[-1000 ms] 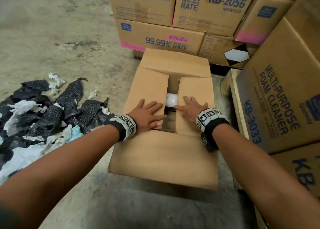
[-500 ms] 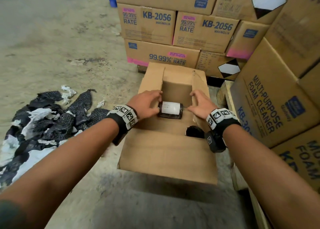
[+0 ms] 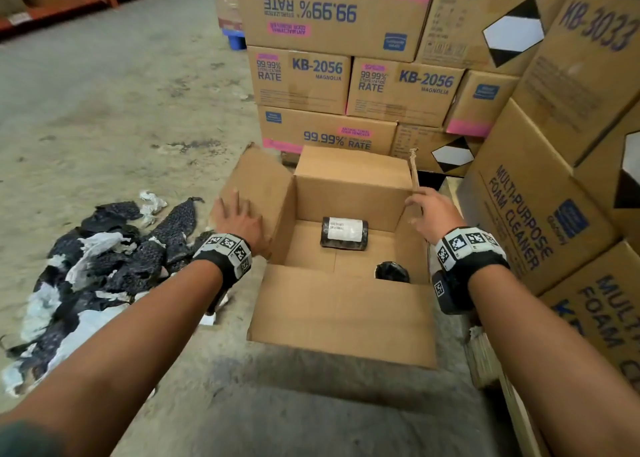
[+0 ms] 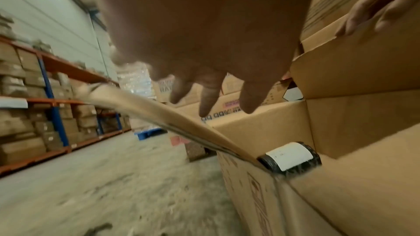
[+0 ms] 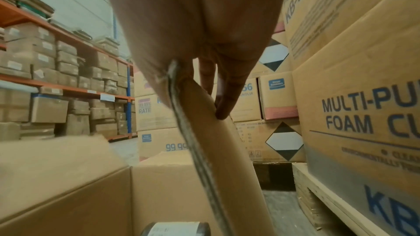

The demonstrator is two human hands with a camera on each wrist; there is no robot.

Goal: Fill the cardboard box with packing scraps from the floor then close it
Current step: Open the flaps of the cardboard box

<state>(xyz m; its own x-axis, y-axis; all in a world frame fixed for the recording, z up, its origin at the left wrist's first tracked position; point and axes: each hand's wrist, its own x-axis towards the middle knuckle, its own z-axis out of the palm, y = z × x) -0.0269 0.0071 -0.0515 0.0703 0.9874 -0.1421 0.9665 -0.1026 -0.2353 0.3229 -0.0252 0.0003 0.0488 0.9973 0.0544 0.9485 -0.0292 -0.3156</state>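
Observation:
The cardboard box [image 3: 341, 313] stands on the floor with all its flaps open. My left hand [image 3: 239, 216] lies with straight, spread fingers on the left flap [image 3: 258, 183], which leans outward; in the left wrist view the fingers [image 4: 208, 100] hover over this flap [image 4: 159, 112]. My right hand [image 3: 425, 208] holds the upright right flap [image 3: 414, 169], its edge [image 5: 204, 150] pinched between thumb and fingers [image 5: 223, 101]. Inside lie a black roll with a white label [image 3: 344, 233] and a smaller black bundle [image 3: 392, 272]. Black and white packing scraps [image 3: 104, 266] are heaped on the floor to the left.
Stacked printed cartons [image 3: 346, 86] rise right behind the box, and more foam-cleaner cartons [image 3: 540, 221] on a wooden pallet [image 5: 322, 195] crowd its right side. Bare concrete floor [image 3: 104, 93] spreads to the left. Orange shelving with boxes [image 4: 34, 96] lines the far wall.
The two side flaps, pressed nearly flat a second ago, have been pulled up and apart by my hands. The box interior with the labelled roll is now exposed.

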